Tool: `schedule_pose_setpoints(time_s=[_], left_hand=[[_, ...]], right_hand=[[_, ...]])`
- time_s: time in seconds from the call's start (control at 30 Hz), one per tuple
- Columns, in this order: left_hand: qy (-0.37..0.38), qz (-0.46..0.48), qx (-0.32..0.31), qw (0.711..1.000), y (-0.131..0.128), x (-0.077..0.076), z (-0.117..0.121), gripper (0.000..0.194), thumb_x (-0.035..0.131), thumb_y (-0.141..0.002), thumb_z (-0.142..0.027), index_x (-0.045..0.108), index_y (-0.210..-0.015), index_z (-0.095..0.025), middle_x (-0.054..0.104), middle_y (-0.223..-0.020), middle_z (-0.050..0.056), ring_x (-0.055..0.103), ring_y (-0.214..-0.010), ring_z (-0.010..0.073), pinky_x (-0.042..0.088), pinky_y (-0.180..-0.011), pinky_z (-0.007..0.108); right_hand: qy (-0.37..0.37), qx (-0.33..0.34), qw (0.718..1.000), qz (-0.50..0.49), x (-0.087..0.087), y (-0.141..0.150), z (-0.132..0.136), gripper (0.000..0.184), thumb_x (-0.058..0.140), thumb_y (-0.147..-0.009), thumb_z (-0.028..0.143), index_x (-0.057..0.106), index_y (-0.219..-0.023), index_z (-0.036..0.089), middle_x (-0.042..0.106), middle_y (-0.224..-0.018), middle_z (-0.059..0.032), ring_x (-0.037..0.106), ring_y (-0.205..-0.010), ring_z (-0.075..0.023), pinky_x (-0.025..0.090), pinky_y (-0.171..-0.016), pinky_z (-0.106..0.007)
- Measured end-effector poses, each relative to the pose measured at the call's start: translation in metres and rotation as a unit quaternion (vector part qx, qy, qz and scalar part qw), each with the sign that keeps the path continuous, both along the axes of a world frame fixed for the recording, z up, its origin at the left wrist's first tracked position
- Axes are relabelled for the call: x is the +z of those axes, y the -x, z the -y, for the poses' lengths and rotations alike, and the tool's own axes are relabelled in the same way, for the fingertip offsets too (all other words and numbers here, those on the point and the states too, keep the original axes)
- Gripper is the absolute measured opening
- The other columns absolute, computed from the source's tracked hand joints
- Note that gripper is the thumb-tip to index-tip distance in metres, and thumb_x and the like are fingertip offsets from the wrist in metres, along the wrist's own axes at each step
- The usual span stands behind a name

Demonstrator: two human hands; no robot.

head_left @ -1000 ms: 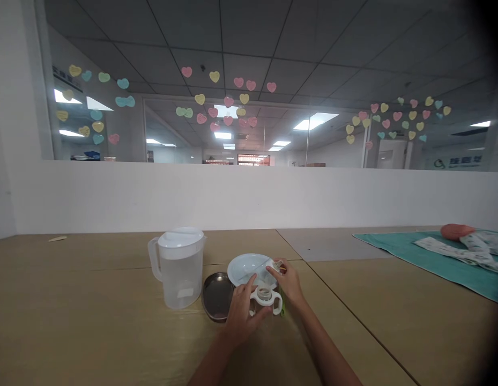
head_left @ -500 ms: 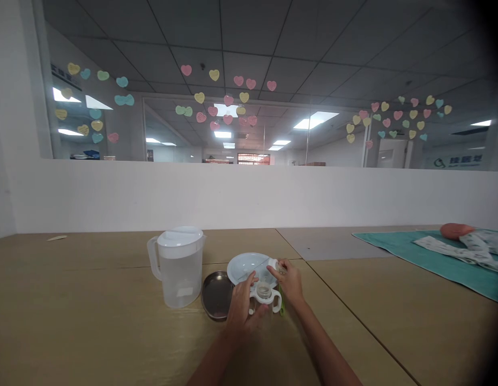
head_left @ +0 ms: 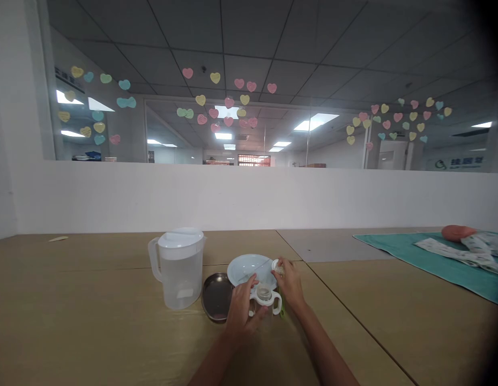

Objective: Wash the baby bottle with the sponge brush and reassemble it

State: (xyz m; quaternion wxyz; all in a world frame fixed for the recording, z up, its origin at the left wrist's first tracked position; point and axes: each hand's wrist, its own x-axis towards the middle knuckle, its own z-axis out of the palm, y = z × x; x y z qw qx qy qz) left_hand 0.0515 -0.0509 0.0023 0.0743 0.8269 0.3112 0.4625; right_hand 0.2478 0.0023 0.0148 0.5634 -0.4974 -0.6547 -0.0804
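A clear baby bottle (head_left: 264, 292) with a white two-handled ring stands uncapped on the table. My left hand (head_left: 243, 308) is closed round its left side, thumb in front. In my right hand (head_left: 289, 280), just above and right of the bottle, a white bottle cap (head_left: 275, 266) is pinched between the fingers. A thin clear straw appears to run from the cap out to the left, over a pale blue bowl (head_left: 243, 264) behind the bottle. Something green (head_left: 282, 308), partly hidden, lies just right of the bottle.
Left of the bowl is a dark metal tray (head_left: 216, 297). A lidded clear pitcher (head_left: 181, 273) stands farther left. On the right a green cloth (head_left: 387, 244) bears patterned fabric (head_left: 445, 249) and an orange-red object (head_left: 458, 232). A white wall (head_left: 249, 198) rises behind the table.
My right hand has turned the cap, so that its round face now shows more toward me, and its fingers have drawn closer round it. My left hand has stayed at the bottle.
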Motion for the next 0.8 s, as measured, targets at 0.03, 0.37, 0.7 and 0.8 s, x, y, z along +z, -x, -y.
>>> schedule_pose_setpoints(time_s=[0.03, 0.37, 0.7, 0.8], left_hand=[[0.000, -0.001, 0.002, 1.000, 0.000, 0.000, 0.000, 0.064, 0.049, -0.086, -0.044, 0.027, -0.141, -0.018, 0.052, -0.128, 0.014, 0.047, -0.119, 0.0267, 0.035, -0.100, 0.044], [-0.024, 0.006, 0.043, 0.999, 0.001, 0.000, -0.003, 0.060, 0.048, -0.087, -0.041, 0.029, -0.138, -0.017, 0.053, -0.125, 0.014, 0.049, -0.116, 0.0259, 0.036, -0.098, 0.043], [-0.208, 0.116, 0.376, 0.896, 0.039, 0.007, -0.022, 0.034, 0.050, -0.084, -0.032, 0.051, -0.114, -0.016, 0.053, -0.121, 0.016, 0.045, -0.119, 0.0290, 0.020, -0.106, 0.051], [-0.191, 0.186, 0.477, 0.837, 0.065, 0.012, -0.031, 0.052, 0.053, -0.081, -0.041, 0.045, -0.123, -0.011, 0.043, -0.129, 0.021, 0.037, -0.124, 0.0337, 0.022, -0.102, 0.054]], right_hand=[[0.002, 0.003, 1.000, 0.020, 0.001, 0.000, 0.001, 0.014, 0.048, -0.077, 0.016, 0.054, -0.088, 0.022, 0.059, -0.088, -0.0049, 0.051, -0.089, -0.0231, 0.043, -0.077, -0.034], [-0.010, -0.019, 0.995, 0.098, -0.005, 0.003, -0.002, 0.041, 0.043, -0.076, 0.006, 0.067, -0.103, 0.026, 0.054, -0.112, -0.0079, 0.051, -0.104, -0.0233, 0.042, -0.090, -0.038], [0.004, 0.042, 0.992, 0.116, -0.008, 0.002, -0.005, 0.065, 0.041, -0.072, 0.002, 0.051, -0.128, 0.032, 0.054, -0.117, -0.0061, 0.050, -0.110, -0.0215, 0.041, -0.096, -0.039], [0.026, 0.067, 0.996, 0.052, -0.009, 0.003, -0.005, 0.060, 0.041, -0.075, 0.009, 0.046, -0.132, 0.027, 0.051, -0.123, -0.0063, 0.051, -0.112, -0.0198, 0.044, -0.093, -0.035]])
